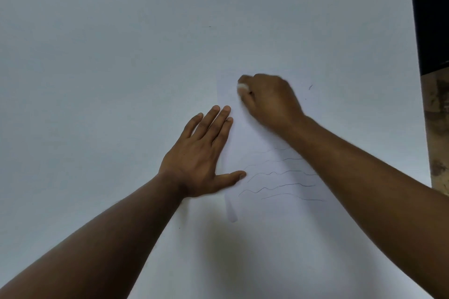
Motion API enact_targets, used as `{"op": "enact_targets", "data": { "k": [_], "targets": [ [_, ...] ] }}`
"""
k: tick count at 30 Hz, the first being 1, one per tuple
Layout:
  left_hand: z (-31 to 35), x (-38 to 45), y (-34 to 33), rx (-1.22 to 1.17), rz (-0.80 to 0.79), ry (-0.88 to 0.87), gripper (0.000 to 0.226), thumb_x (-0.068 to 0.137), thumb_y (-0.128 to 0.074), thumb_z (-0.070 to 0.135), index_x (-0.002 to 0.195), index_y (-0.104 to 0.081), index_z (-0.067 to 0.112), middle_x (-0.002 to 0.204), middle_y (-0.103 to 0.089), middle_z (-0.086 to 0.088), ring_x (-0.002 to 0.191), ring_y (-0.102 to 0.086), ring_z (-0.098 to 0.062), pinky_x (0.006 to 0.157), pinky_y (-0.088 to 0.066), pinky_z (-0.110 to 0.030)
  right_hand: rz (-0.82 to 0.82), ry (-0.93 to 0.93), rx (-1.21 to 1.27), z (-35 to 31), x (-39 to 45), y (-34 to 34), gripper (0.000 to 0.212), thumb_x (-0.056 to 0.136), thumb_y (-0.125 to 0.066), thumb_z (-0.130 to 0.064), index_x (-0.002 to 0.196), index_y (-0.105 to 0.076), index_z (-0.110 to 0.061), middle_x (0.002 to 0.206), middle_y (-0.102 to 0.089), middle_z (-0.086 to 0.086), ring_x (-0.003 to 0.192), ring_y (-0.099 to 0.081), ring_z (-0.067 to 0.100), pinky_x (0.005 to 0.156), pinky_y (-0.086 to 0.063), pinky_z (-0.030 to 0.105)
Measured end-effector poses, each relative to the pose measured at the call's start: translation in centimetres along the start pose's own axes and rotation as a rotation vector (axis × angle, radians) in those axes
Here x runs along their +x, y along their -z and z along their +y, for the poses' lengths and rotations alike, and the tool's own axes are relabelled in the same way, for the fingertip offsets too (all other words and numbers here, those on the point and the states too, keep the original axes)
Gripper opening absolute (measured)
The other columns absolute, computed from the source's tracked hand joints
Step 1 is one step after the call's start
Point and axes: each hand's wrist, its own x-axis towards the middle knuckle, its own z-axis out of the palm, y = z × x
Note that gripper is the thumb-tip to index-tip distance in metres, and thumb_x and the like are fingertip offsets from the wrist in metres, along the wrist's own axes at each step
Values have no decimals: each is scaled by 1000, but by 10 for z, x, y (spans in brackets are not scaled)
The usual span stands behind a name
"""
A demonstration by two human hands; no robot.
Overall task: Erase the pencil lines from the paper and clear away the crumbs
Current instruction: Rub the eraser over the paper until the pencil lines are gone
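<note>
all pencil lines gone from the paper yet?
No, several wavy pencil lines remain on the paper, nearer than the right hand gripping the eraser.

We saw the paper (pixel 279 213) lying on the table (pixel 97 56), the left hand (pixel 201 153) flat on its left edge, the right hand (pixel 269 99) farther back.

On the white tabletop (pixel 97 56) lies a sheet of paper (pixel 272 213) with wavy pencil lines (pixel 279 173). The left hand (pixel 201 155) presses flat on its left edge. The right hand (pixel 269 99), blurred, grips a white eraser (pixel 242 88) against the paper's upper part.
</note>
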Motion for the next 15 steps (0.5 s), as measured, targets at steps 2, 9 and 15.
{"op": "enact_targets", "data": {
  "k": [2,9,15],
  "targets": [
    [0,0,0,0,-3,3,106,93,-30,84,164,-15,7,174,-4,-8,161,3,-22,130,-7,-45,61,-107,-21,21,8,8,24,96,-45,-25,96,-67,-14,85,-68,9,83,-61,32,74,-48,39],
    [-1,0,-2,11,-4,2,106,93,-29,84,165,-14,8,174,-3,-7,161,4,-21,129,-7,-46,125,-207,133,44,2,24,24,95,-54,-26,107,-71,-14,85,-71,5,83,-65,22,81,-48,30],
    [-1,-1,-2,14,-8,0,106,93,-30,84,165,-15,7,174,-4,-8,161,2,-22,129,-10,-47,43,-66,18,29,-26,11,20,96,-49,-24,86,-63,-13,69,-56,6,70,-55,30,68,-48,41]
  ]
}}
